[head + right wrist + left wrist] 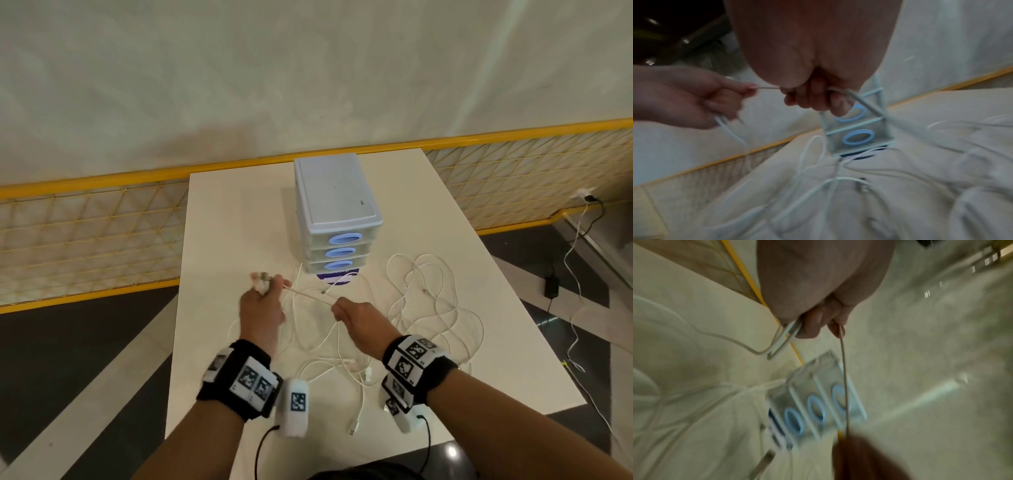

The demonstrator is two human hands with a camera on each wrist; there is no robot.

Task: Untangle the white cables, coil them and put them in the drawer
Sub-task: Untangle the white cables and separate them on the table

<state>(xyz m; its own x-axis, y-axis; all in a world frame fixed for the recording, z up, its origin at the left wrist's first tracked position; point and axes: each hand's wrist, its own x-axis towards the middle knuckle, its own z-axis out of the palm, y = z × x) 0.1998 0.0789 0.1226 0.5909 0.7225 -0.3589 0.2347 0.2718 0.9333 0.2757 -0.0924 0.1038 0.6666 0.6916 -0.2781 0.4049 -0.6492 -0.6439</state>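
Head view: left hand (262,310) and right hand (359,320) raised over the table (239,219), both curled on one white cable (310,295) drawn taut between them. Beyond the fingers, close, the drawer unit (337,212), all three drawers closed; bare tabletop left of the left fingers up to the table's left edge. Loose cable loops (435,301) right of the right fingers, reaching toward the right edge.

Left wrist view: fingers (812,324) pinched round the cable (844,378), folded strands gripped beside them; drawer unit (818,404) past the fingertips. Blurred.

Right wrist view: fingers (813,97) closed on the cable, a strand (863,102) trailing off to the right of them; left hand (694,100) just to their left. Tangle (838,186) below the fingers, on the table.
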